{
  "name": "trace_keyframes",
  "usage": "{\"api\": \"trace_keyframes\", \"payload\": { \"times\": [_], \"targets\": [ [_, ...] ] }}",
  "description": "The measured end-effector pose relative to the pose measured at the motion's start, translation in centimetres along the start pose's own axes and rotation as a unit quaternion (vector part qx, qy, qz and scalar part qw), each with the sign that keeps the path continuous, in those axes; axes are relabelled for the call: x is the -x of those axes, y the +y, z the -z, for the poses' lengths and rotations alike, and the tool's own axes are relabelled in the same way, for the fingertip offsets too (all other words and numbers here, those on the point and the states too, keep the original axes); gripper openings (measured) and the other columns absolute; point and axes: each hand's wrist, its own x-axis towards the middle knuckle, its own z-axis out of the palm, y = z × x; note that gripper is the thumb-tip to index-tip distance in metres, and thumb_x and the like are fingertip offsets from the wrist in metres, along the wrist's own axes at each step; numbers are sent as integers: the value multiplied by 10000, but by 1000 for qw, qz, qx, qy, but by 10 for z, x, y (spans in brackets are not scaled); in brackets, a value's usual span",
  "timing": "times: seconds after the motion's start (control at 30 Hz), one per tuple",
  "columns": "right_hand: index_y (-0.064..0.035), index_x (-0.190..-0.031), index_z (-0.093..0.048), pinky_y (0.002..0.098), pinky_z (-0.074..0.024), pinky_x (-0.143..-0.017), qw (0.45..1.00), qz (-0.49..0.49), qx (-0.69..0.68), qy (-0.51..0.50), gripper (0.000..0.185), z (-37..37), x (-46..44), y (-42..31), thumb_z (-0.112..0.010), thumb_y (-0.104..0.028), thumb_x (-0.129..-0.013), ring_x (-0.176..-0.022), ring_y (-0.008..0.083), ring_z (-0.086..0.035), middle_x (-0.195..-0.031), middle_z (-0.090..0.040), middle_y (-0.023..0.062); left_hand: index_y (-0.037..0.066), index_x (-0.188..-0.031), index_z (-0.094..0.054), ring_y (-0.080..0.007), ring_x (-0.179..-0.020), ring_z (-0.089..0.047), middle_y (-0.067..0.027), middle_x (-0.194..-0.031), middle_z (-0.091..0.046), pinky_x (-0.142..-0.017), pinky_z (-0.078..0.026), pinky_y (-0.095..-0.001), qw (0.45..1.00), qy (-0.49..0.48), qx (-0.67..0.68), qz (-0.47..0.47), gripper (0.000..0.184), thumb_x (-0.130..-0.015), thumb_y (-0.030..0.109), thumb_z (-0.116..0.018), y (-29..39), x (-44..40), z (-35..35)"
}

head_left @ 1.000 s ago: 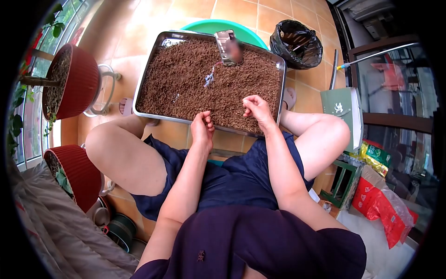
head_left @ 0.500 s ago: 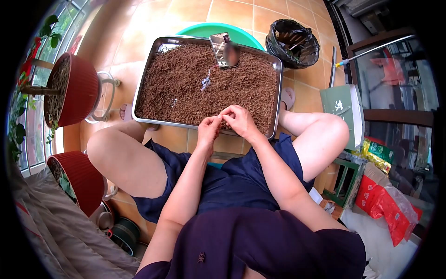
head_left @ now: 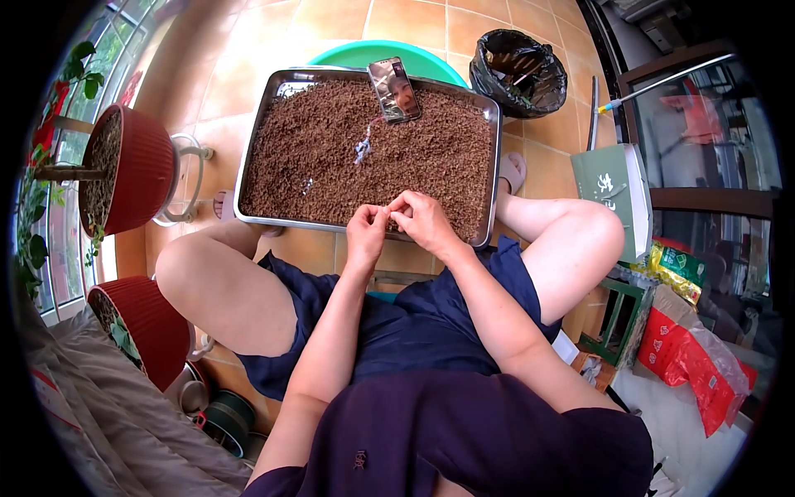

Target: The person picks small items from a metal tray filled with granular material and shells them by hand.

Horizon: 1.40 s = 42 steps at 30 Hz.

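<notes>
A metal tray [head_left: 242, 178] holds a layer of brown granules [head_left: 319, 141]. Over its near edge, my left hand [head_left: 366, 234] and my right hand [head_left: 422, 222] meet at the fingertips. Both are closed in a pinch, and whatever lies between the fingers is too small to make out. A phone [head_left: 395, 89] rests on the granules at the tray's far side. Below it lies a small whitish-purple item [head_left: 362, 149], with a thin reddish strand running toward the phone.
A green basin [head_left: 431, 62] shows behind the tray, beside a black-lined bin [head_left: 522, 74]. Red pots [head_left: 145, 170] stand at the left. On the right are a green book [head_left: 614, 195], a green crate [head_left: 617, 323] and a red bag [head_left: 687, 356].
My hands were apart over the tray one second ago and have come together at its near edge. Since half a second ago they have barely moved.
</notes>
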Motion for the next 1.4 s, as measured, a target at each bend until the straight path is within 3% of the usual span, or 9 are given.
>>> {"api": "trace_keyframes", "payload": {
  "times": [0.17, 0.33, 0.43, 0.57, 0.77, 1.07, 1.17, 1.27, 1.4],
  "targets": [
    [2, -881, -645, 273, -510, -604, 999, -33, -30, -4, 139, -3, -1, 5, -695, -116, -828, -639, 97, -606, -701, -650, 59, -5, -894, -613, -101, -674, -535, -37, -735, -620, -605, -447, -283, 980, 27, -178, -88, 253, -930, 242, -649, 3, 3, 2],
    [-21, -866, -638, 344, -526, -638, 999, -10, 28, -12, 127, 2, -1, 2, -691, -109, -791, -680, 222, -645, -775, -648, 114, -1, -891, -604, -120, -679, -558, -47, -756, -633, -607, -453, -287, 955, 87, -240, -153, 253, -947, 245, -626, -3, -2, 5],
    [-45, -861, -649, 367, -524, -672, 996, 11, 86, 13, 106, 5, -1, 9, -685, -123, -799, -730, 251, -641, -804, -628, 117, 51, -952, -586, -93, -715, -590, -27, -836, -652, -608, -442, -216, 993, -13, 99, 66, 185, -988, 232, -574, 5, -12, 15],
    [-81, -850, -670, 401, -519, -735, 980, 12, 186, 65, 107, 14, -4, 34, -678, -185, -825, -824, 282, -641, -880, -623, 124, 62, -985, -584, -90, -796, -627, -44, -966, -668, -637, -491, -209, 939, -75, 316, 115, 135, -982, 197, -582, 37, 1, 6],
    [-109, -849, -662, 402, -514, -697, 946, -55, 225, 226, 104, 53, -44, 79, -674, -212, -845, -788, 282, -636, -881, -613, 109, 67, -995, -587, -99, -852, -650, -55, -981, -675, -696, -530, -215, 923, -106, 337, 153, 124, -973, 189, -596, 41, 6, 5],
    [-121, -858, -663, 418, -517, -694, 930, -76, 317, 169, 73, 39, -69, 79, -674, -192, -841, -806, 313, -637, -861, -622, 111, 51, -1004, -599, -148, -885, -663, -82, -995, -674, -801, -571, -266, 891, -109, 412, 155, 116, -955, 156, -615, 45, 6, 12],
    [-97, -889, -657, 369, -519, -646, 962, -129, 217, 108, 81, 37, -60, 77, -662, -168, -850, -725, 252, -647, -831, -653, 90, 37, -1007, -600, -166, -908, -669, -95, -999, -675, -817, -578, -275, 881, -101, 441, 135, 115, -953, 137, -613, 46, 4, 13],
    [-63, -908, -646, 301, -507, -599, 963, -236, -122, 56, 105, 38, -48, 74, -648, -156, -862, -628, 155, -627, -801, -675, 60, 28, -1008, -603, -175, -918, -673, -100, -1003, -676, -817, -583, -274, 877, -93, 456, 121, 115, -949, 126, -615, 48, 2, 12],
    [-56, -906, -639, 267, -492, -571, 970, -233, -61, 34, 128, 53, -32, 76, -650, -175, -863, -575, 100, -602, -787, -678, 43, 20, -1044, -600, -180, -921, -674, -104, -1008, -676, -821, -584, -281, 866, -96, 479, 103, 137, -933, 97, -628, 50, 4, 13]
  ]
}}
